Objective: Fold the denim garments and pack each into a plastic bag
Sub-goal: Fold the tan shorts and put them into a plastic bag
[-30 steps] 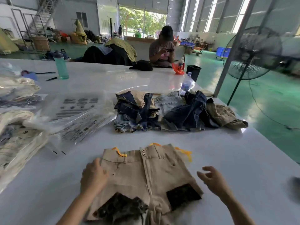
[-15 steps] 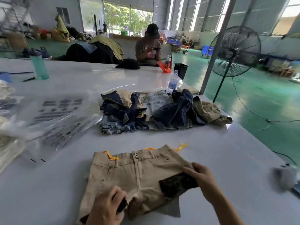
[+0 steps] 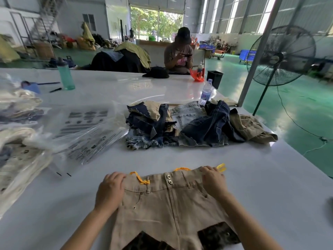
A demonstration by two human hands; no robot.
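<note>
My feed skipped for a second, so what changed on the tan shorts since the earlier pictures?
Both hands moved from the leg hems up to the waistband: the left hand now lies on the left corner of the tan shorts and the right hand on the right corner. Whether either has a grip is unclear. The shorts stayed flat on the table; the denim pile and plastic bags stayed put.

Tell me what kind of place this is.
Probably a garment warehouse or packing hall: a heap of denim shorts on a big white table, printed plastic bags beside it, and an industrial fan on a green floor.
</note>
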